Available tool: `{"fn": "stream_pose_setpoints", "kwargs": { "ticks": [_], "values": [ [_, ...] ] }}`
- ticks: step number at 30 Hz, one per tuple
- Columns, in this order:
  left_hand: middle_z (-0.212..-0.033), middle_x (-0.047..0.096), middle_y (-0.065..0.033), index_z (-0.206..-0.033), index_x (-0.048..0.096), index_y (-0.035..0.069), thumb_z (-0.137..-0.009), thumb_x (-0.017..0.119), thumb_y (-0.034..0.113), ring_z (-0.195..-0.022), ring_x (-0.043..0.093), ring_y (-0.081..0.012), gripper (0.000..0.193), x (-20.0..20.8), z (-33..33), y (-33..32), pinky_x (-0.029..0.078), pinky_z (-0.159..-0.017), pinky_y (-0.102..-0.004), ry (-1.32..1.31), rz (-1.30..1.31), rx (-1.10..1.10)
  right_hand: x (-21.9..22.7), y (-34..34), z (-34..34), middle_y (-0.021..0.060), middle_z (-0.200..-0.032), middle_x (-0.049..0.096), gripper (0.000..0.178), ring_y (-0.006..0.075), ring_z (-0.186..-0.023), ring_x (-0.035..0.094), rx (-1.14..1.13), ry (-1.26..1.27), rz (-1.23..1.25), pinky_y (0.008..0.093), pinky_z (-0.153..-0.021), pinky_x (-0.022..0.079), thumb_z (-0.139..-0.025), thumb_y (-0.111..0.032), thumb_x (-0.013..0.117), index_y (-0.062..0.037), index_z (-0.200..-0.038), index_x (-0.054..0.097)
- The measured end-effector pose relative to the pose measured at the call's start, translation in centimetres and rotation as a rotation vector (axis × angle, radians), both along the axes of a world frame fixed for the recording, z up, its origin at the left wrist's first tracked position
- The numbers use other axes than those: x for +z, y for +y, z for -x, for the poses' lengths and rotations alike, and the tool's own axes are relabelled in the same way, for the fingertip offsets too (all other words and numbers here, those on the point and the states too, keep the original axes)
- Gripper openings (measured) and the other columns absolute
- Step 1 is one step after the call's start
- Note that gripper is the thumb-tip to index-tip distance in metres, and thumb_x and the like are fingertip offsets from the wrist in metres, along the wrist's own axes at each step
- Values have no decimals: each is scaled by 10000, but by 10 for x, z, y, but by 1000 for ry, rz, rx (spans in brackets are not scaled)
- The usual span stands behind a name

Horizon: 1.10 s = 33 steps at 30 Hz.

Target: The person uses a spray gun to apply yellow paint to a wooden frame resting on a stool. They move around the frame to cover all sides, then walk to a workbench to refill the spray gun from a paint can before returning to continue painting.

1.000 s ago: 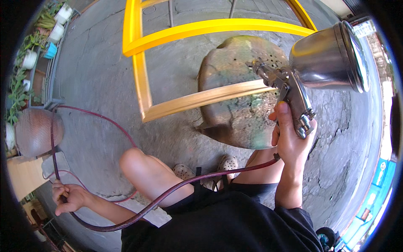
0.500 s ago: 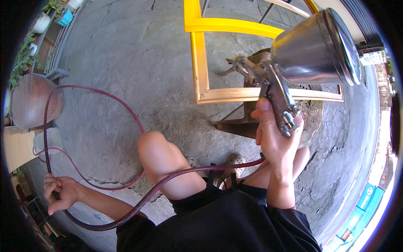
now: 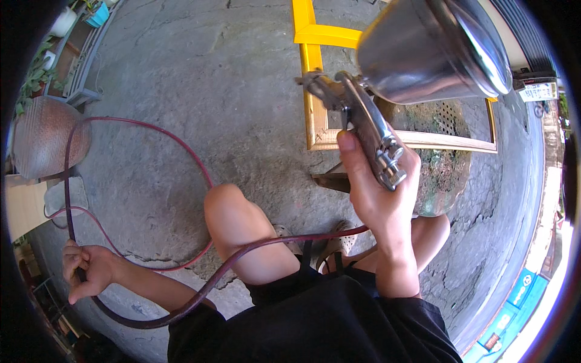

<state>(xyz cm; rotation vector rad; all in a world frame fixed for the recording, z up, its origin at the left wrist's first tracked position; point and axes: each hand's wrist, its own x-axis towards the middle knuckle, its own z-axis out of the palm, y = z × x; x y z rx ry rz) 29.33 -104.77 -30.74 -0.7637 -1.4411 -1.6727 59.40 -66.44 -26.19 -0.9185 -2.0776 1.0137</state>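
Spray gun [image 3: 393, 72] farther left across the frame [image 3: 436, 141], handle [image 3: 370, 130] inside the clamped right grip [image 3: 387, 202]

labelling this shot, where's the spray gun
In the head view, the spray gun is right of centre in the upper half, held in the right hand, overlapping the part-yellow wooden frame.

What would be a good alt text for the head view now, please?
A person's right hand holds a metal spray gun with a large silver cup in front of a wooden frame, partly yellow and partly bare. The left hand grips a dark red hose, which crosses the left leg above a grey, cracked floor.
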Motion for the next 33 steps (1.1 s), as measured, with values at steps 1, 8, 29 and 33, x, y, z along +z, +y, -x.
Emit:
{"fn": "stream_pose_setpoints", "kwargs": {
  "ticks": [1,8,29,33],
  "values": [
    [-540,380,-22,-605,515,71,-948,289,763,-538,359,-192,804,-1,2,0,328,-627,-387,4,12,-16,-2,1,-2,112,-647,588,189,214,-546,571,-51,-13,-21,324,-545,449,-863,-122,765,-6,-840,618],
    [-520,329,-11,-631,550,81,-998,207,704,-525,328,-167,800,-4,3,17,266,-596,-349,105,61,42,-7,3,-47,50,-758,700,149,121,-638,609,-461,-26,-73,282,-610,483,-910,-128,724,-7,-992,695],
    [-547,329,-15,-630,528,66,-961,299,744,-539,304,-162,789,4,-5,13,252,-596,-350,58,3,46,-1,-15,6,103,-662,586,174,215,-558,581,18,12,30,319,-551,452,-848,-109,774,-5,-879,639],
    [-537,329,-10,-637,538,66,-970,288,733,-537,308,-159,786,5,-6,15,254,-597,-348,87,29,29,-1,-12,8,92,-670,596,177,183,-569,560,95,19,-23,309,-549,444,-867,-112,759,9,-892,632]
  ]
}}
